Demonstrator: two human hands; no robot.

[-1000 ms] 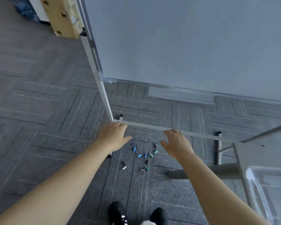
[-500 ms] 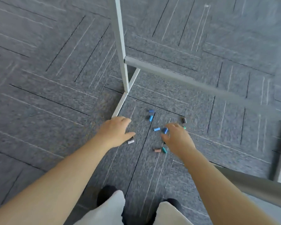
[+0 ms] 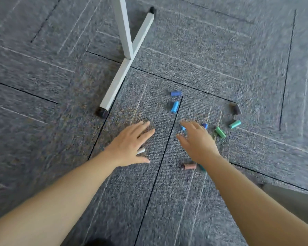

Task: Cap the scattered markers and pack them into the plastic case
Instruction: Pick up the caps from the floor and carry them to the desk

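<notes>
Several short coloured marker pieces lie scattered on the grey carpet. A dark blue one and a light blue one lie farthest from me. Two green ones and a dark brown one lie to the right. A pink one sits under my right wrist, and a white one peeks out beneath my left hand. My left hand hovers open, fingers spread, over the carpet. My right hand is open above two small blue pieces. No plastic case is in view.
A white metal stand foot with black end caps lies on the carpet just beyond my left hand, its upright post rising from it. A grey tube crosses the lower right corner.
My view has dropped much closer to the floor. Both hands have reached down towards the scattered pieces, which now look larger. The whiteboard is out of sight.
</notes>
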